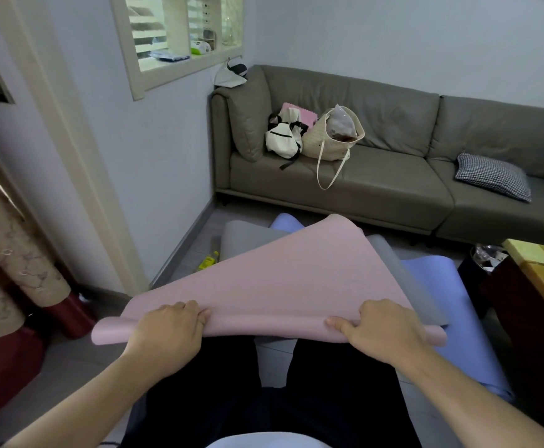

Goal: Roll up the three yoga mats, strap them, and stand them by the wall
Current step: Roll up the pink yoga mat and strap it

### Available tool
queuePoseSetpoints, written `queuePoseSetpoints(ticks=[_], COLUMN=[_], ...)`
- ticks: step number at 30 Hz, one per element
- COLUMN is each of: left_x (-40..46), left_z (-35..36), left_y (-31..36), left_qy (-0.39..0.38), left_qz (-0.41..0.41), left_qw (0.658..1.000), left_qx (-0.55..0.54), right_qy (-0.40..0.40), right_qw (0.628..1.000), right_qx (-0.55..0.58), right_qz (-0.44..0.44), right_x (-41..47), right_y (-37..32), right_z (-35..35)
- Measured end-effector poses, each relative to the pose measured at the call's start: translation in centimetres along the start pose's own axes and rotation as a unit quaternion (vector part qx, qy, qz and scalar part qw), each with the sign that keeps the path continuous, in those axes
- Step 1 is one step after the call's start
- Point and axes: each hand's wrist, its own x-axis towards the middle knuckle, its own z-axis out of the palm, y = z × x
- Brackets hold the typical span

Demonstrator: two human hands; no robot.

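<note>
Pink mat [283, 279], near edge curled, held in both grips, left hand [167, 334] and right hand [380, 331], above grey mat [248, 236] and blue mat [425, 273] on floor [186, 263] before sofa [377, 185].

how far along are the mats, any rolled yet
None finished. In hand: the left hand and right hand grip the pink mat, only its near edge curled. Left: the grey mat and blue mat lie flat; no straps visible.

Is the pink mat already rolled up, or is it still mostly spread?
Mostly spread: only the near edge of the pink mat is curled, under the left hand and right hand.
</note>
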Motion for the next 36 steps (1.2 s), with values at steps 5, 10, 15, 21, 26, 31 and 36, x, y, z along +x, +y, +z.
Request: queuePoseSetpoints(ticks=[5, 10, 15, 21, 26, 31, 36], left_x=[0.7, 1.4, 1.9, 1.7, 1.4, 0.8, 1.4], left_z=[-1.6, -3.2, -3.1, -2.0, -0.4, -0.1, -2.0], left_y=[0.6, 1.8, 2.1, 2.8, 3.7, 2.9, 2.9], left_qy=[-0.107, -0.251, -0.244, -0.170, -0.048, -0.082, -0.185], left_qz=[0.039, 0.095, 0.089, -0.061, -0.074, -0.020, 0.069], left_qw=[0.990, 0.956, 0.961, 0.976, 0.995, 0.996, 0.973], left_qx=[0.080, 0.115, 0.099, 0.119, 0.038, 0.024, 0.119], right_qy=[-0.027, -0.085, -0.049, -0.005, 0.041, 0.014, -0.026], right_qw=[1.000, 0.992, 0.995, 0.999, 0.999, 0.999, 0.997], right_qx=[0.016, 0.085, 0.078, 0.027, -0.031, 0.038, 0.077], right_qz=[0.002, 0.031, 0.035, 0.034, 0.000, 0.000, 0.012], right_x=[0.4, 1.4, 1.7, 1.7, 0.7, -0.3, 0.6], right_y=[0.3, 0.8, 0.5, -0.3, -1.2, -0.1, 0.3], right_z=[0.4, 0.5, 0.8, 0.4, 1.5, 1.7, 1.3])
